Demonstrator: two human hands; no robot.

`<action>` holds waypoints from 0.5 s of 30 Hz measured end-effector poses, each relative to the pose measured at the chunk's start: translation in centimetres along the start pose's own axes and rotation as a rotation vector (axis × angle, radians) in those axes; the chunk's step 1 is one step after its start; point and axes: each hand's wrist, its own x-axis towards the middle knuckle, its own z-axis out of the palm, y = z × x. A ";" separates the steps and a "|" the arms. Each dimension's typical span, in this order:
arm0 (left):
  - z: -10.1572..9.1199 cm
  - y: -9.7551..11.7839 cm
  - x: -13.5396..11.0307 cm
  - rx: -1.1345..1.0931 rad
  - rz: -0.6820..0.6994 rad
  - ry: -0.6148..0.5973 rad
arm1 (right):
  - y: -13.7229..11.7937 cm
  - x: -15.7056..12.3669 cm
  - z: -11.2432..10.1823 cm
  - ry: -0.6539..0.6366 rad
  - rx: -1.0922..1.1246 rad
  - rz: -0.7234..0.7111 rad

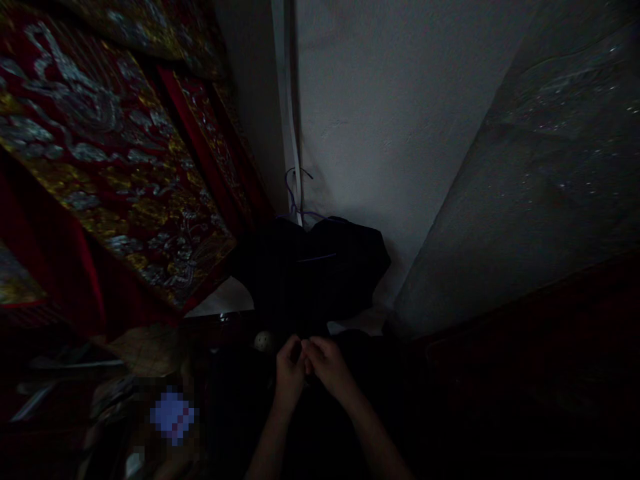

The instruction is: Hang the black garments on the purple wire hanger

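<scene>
In dim light my left hand (290,369) and my right hand (325,361) meet in front of my body, low in the head view. The fingers of both are curled and pinched together, fingertips touching or nearly so. What lies between them, if anything, is too dark and small to make out. Just beyond them hangs a black garment (320,280) on a thin purple hanger (320,216), hooked by a pale strip on the wall. A small round pale object with dark holes (264,342) sits left of my left hand.
A red cloth (150,160) embroidered in gold and silver drapes down on the left. Below it lie a checked cloth item (150,350) and a blurred-out blue patch (173,415). A pale wall (390,120) rises ahead; clear sheeting (540,187) covers its right part.
</scene>
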 end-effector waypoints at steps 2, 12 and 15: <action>0.1 0.7 0.3 0.002 0.061 -0.050 | -1.7 0.7 -0.2 0.016 0.081 0.024; -0.3 -1.0 1.5 0.323 0.174 -0.075 | -18.7 6.2 -2.0 0.216 0.264 -0.277; -0.4 -0.7 2.6 0.353 0.180 -0.152 | -19.2 5.6 -1.8 0.148 0.199 -0.305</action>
